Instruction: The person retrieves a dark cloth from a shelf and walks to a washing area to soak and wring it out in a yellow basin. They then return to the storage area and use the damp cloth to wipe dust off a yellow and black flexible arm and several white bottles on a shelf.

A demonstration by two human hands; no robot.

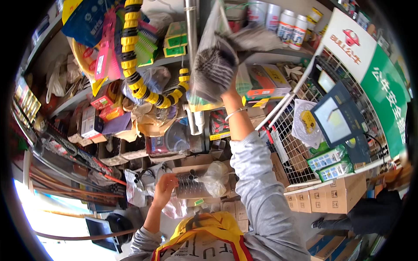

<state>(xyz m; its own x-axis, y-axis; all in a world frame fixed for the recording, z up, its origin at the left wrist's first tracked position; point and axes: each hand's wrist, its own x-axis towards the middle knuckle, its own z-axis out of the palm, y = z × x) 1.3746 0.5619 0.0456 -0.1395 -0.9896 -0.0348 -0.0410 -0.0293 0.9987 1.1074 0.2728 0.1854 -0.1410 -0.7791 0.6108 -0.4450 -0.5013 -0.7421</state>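
My right hand (230, 89) reaches up at the centre, mostly hidden behind a grey bristled duster or brush head (214, 67), blurred and partly beside a clear plastic bag (214, 24). It seems to hold the duster, with dark and pale strands spreading to the upper right. My left hand (166, 189) is lower down, fingers slightly curled and apart, with nothing seen in it. It is near a cardboard box (189, 192) of thin metal pieces, on which a knotted clear plastic bag (217, 177) lies. A yellow and black ribbed chain (134, 78) hangs to the left of the duster.
A vertical metal pole (190, 39) stands beside the duster. White spray cans (286, 26) and boxes (258, 80) line the shelves. At the right, a white wire rack (290, 160) holds flat lamp panels (336, 114). Stacked cartons (336, 194) stand below; a person in dark clothes (372, 212) is at lower right.
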